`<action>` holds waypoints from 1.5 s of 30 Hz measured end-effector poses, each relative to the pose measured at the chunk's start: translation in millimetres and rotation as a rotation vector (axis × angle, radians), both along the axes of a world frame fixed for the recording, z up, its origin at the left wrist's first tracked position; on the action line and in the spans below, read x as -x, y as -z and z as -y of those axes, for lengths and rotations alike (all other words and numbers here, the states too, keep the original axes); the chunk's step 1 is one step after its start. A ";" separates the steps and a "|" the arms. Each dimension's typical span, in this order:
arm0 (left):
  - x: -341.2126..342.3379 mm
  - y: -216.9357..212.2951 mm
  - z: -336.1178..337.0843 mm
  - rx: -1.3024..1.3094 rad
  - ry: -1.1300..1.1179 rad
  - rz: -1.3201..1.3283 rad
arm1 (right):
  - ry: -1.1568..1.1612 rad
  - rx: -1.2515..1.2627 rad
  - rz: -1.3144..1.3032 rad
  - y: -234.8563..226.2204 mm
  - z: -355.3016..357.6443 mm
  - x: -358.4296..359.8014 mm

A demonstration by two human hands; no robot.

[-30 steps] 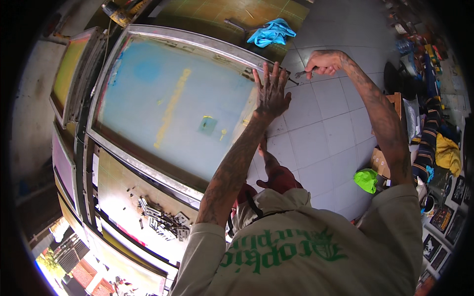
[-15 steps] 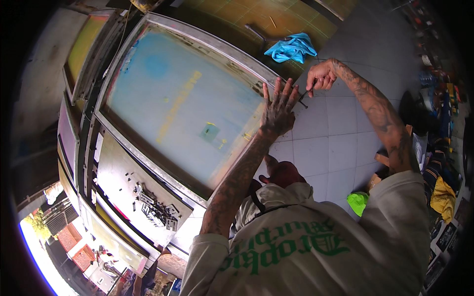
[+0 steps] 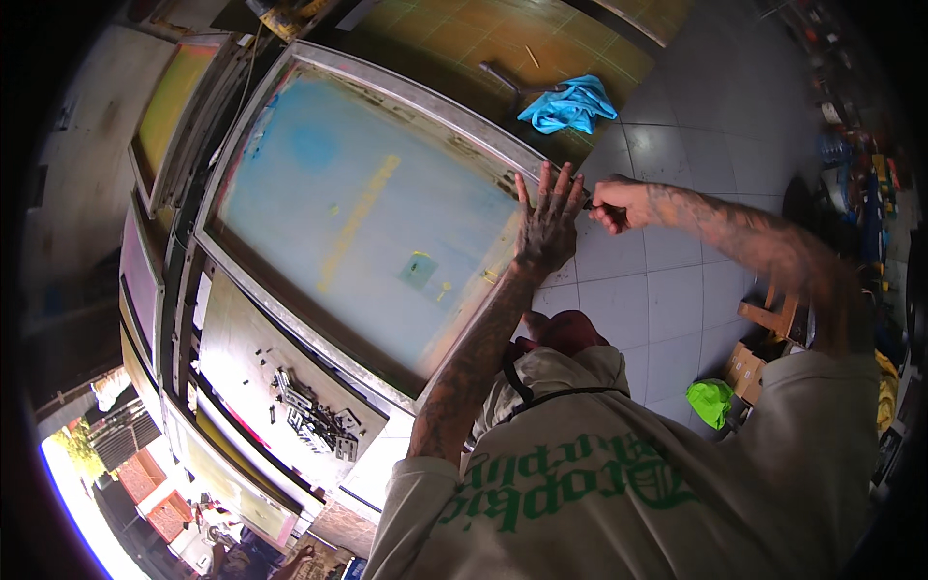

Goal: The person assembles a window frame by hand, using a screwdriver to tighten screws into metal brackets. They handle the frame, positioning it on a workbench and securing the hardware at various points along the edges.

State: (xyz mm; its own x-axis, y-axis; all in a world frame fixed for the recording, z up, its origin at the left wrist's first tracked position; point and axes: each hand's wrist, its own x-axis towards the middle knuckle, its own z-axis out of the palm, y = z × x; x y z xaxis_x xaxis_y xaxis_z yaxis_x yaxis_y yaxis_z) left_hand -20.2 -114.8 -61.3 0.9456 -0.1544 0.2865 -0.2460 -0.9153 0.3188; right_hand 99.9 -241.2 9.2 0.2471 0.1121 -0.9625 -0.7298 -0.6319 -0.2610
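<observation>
A large screen-printing frame (image 3: 215, 239) with metal edges lies in front of me, its pale blue mesh marked by a yellow strip and a small greenish patch. My left hand (image 3: 547, 228) rests on the frame's right-hand corner, fingers spread and pointing away from me. Just right of that corner, my right hand (image 3: 617, 205) is closed around a thin dark metal tool (image 3: 592, 203). Most of the tool is covered by my fingers, so its exact kind is hidden. Its visible end is close to the frame's edge, but contact cannot be made out.
Beyond the frame, a crumpled blue cloth (image 3: 572, 104) and a bent metal handle (image 3: 501, 75) lie on a brownish board (image 3: 464, 43). Dark metal parts (image 3: 314, 416) are heaped on a pale board at left. A bright green bag (image 3: 710, 401) and cardboard box (image 3: 744, 372) stand at right.
My right hand has moved down and left, closer to the frame's corner, with its forearm now nearly level. The tool shows less. My left hand stays spread on the frame.
</observation>
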 end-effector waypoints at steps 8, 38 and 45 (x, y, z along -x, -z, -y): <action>0.0 -3.2 -0.2 -0.044 0.014 -0.070 | 0.453 -0.198 -0.303 8.4 22.9 5.6; -6.9 -16.1 -1.5 0.054 0.078 -0.218 | -1.189 0.281 1.636 41.5 39.8 -20.5; -7.3 -19.2 -0.6 0.000 0.038 -0.143 | -0.323 0.036 1.416 32.0 51.2 47.6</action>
State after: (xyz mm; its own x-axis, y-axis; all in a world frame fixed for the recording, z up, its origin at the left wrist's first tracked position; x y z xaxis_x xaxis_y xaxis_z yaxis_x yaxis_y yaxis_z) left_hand -12.9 -114.3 -42.2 0.9702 -0.1914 0.1488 -0.2329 -0.9063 0.3527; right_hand 52.3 -292.3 -22.8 0.9432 0.3271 0.0583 0.2933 -0.7373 -0.6086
